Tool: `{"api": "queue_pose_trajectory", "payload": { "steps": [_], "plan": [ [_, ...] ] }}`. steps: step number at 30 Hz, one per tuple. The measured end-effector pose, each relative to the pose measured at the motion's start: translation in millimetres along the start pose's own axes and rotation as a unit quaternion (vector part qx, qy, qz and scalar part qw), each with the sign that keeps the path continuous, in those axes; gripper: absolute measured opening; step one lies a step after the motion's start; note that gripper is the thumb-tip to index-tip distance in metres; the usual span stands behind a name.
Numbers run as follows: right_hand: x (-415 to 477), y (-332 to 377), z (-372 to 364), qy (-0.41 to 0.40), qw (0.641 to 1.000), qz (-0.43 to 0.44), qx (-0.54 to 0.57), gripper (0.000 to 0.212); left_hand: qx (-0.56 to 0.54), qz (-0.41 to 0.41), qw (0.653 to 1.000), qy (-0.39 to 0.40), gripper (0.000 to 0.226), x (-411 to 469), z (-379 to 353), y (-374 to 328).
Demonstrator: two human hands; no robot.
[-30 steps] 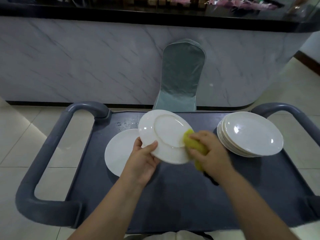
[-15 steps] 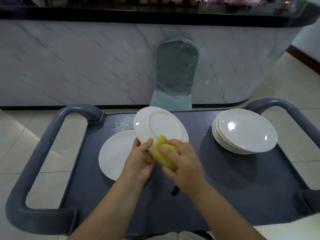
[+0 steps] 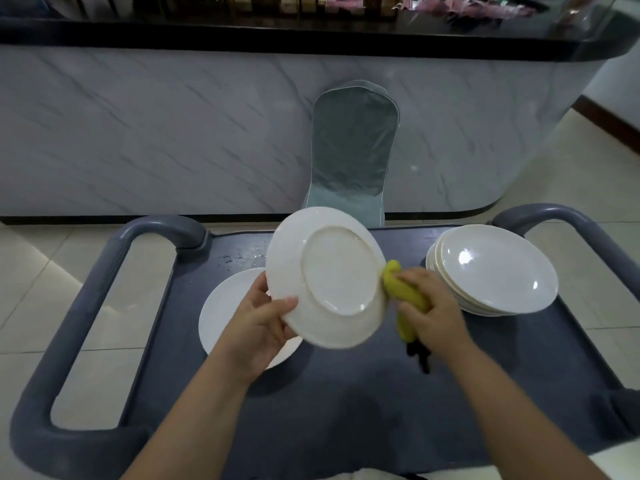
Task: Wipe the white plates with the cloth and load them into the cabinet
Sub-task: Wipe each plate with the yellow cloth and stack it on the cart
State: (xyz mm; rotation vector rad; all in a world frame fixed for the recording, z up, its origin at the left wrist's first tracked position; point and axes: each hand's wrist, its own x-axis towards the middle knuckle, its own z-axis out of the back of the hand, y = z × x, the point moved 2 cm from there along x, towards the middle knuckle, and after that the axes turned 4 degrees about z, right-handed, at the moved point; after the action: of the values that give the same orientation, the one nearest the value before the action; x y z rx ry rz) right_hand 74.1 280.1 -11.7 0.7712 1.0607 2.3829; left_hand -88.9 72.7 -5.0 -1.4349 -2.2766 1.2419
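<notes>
White round ceramic plate (image 3: 329,282), tilted so its underside and foot ring face the person, hangs above the middle of the dark grey-blue plastic cart top (image 3: 346,410). Its oval outline runs from 11 o'clock to 5 o'clock. The left hand (image 3: 256,320) grips it at the 8 o'clock rim, thumb laid across the underside, the other fingers hidden behind. The right hand (image 3: 433,313) is curled round a bunched yellow cloth (image 3: 401,289) and presses it to the plate's rim at about 3 o'clock. So the plate lies between the hands — left holding, right wiping — and the coming stroke seems to turn on that contact. The cloth sits at the very edge, with the foot ring and the rest of the underside lying toward 9 o'clock of it, so the wipe would likely run toward the left hand. A single flat white plate (image 3: 225,299) lies on the cart at 9 o'clock of the held one, partly under the left hand. A stack of shallow white plates (image 3: 495,268) stands at 3 o'clock, just beside the right hand, the nearer of the two. No cabinet is in view — loading looks some way off.
</notes>
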Motion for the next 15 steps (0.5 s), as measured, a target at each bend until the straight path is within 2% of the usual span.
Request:
{"api": "queue_pose_trajectory", "payload": {
  "steps": [2, 3, 6, 8, 9, 10, 11, 13, 15],
  "plan": [
    [38.5, 4.6, 15.0, -0.002, 1.000, -0.029, 0.004, 0.034, 0.083, 0.007, 0.995, 0.055, 0.046, -4.3, -2.3, -5.9],
    [57.8, 15.7, 16.4, 0.007, 1.000, -0.015, -0.006, 0.035, 0.113, 0.014, 0.991, 0.073, 0.043, -4.1, -6.5, -6.4],
    [84.5, 68.8, -14.1, 0.107, 0.979, 0.143, -0.101, 0.038, 0.146, 0.021, 0.986, 0.075, 0.036, 2.5, -21.0, -1.0],
    [69.8, 95.5, -40.8, 0.177, 0.934, 0.274, -0.149, 0.042, 0.122, 0.020, 0.991, 0.049, 0.049, 5.7, -20.6, 3.7],
    [63.1, 98.6, -48.2, 0.206, 0.914, 0.310, -0.163, 0.042, 0.107, 0.019, 0.993, 0.042, 0.055, 5.5, -17.1, 5.9],
    [62.9, 96.0, -49.2, 0.226, 0.907, 0.310, -0.172, 0.042, 0.094, 0.019, 0.994, 0.042, 0.055, 4.2, -13.7, 7.8],
    [69.3, 89.2, -45.7, 0.223, 0.919, 0.280, -0.166, 0.043, 0.084, 0.023, 0.995, 0.043, 0.050, 2.4, -11.8, 9.6],
    [87.7, 64.9, -32.6, 0.187, 0.960, 0.167, -0.126, 0.041, 0.070, 0.030, 0.997, 0.034, 0.037, -0.8, -9.2, 11.3],
    [92.5, 32.0, -14.9, 0.138, 0.988, 0.029, -0.064, 0.034, 0.035, 0.026, 0.999, 0.001, 0.038, -0.6, -6.8, 9.0]
  ]
}}
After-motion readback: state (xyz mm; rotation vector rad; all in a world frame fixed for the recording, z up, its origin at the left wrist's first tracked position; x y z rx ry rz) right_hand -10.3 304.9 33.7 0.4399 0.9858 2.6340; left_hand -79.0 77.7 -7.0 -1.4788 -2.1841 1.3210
